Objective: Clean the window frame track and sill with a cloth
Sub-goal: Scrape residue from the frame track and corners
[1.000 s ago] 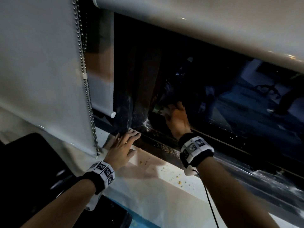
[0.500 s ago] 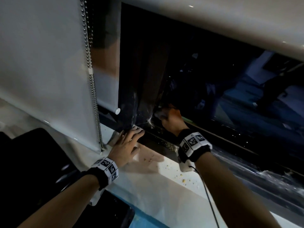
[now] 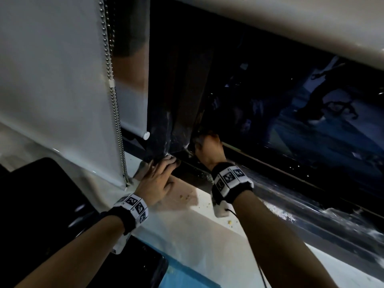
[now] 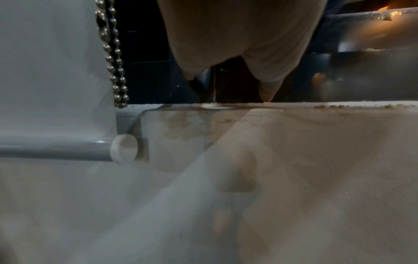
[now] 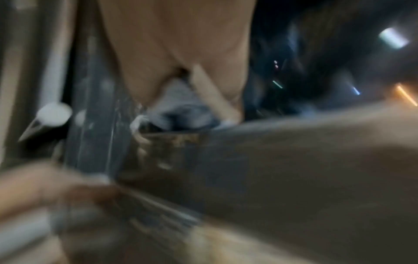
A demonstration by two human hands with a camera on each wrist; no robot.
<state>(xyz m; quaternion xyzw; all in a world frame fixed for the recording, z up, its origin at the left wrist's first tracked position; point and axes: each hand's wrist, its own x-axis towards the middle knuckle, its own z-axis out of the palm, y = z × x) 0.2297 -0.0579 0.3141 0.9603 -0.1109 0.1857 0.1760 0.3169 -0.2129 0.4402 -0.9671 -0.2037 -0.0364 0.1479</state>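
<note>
My right hand [image 3: 207, 146] reaches into the dark window track [image 3: 195, 175] at its left end, by the upright frame post [image 3: 182, 121]. It grips a bunched grey cloth [image 5: 181, 114], which the blurred right wrist view shows under the fingers, pressed into the track corner. In the head view the cloth is mostly hidden by the hand. My left hand [image 3: 158, 175] lies flat on the white sill [image 3: 187, 221], fingers straight, tips at the track's near edge. The left wrist view shows that hand [image 4: 237, 53] from beneath, over the sill [image 4: 271, 160].
Yellowish crumbs [image 3: 185, 196] lie scattered on the sill. A roller blind [image 3: 52, 80] with a bead chain [image 3: 116, 121] hangs at the left, its bottom bar cap [image 3: 146, 135] near the post. Another blind [image 3: 291, 21] hangs above. A black object [image 3: 41, 204] sits lower left.
My right hand has slid left along the track with the cloth, into the corner by the frame post. The left hand has stayed on the sill.
</note>
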